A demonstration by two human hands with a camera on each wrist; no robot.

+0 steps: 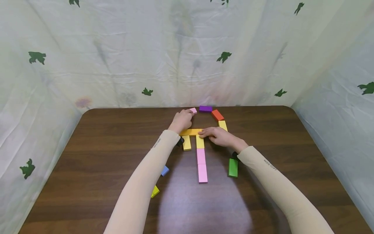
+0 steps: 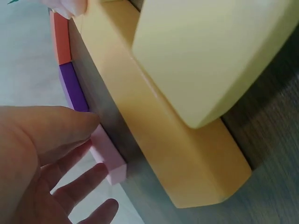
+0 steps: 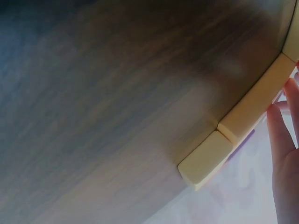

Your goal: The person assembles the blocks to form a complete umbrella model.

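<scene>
My left hand reaches to the back of the table, its thumb and fingers on the left end of a light pink block, which they pinch. Nearer to me lies an orange block, laid crosswise. Fingertips of my right hand rest at the right end of that crosswise piece, over the top of a yellow block. Two pink blocks continue the column below it. Another yellow block stands under the left part of the orange one, beside my left wrist.
A purple block, a red-orange block and a pale yellow block curve round the back right. A green block lies below my right wrist. Blue and bright yellow blocks show partly behind my left sleeve.
</scene>
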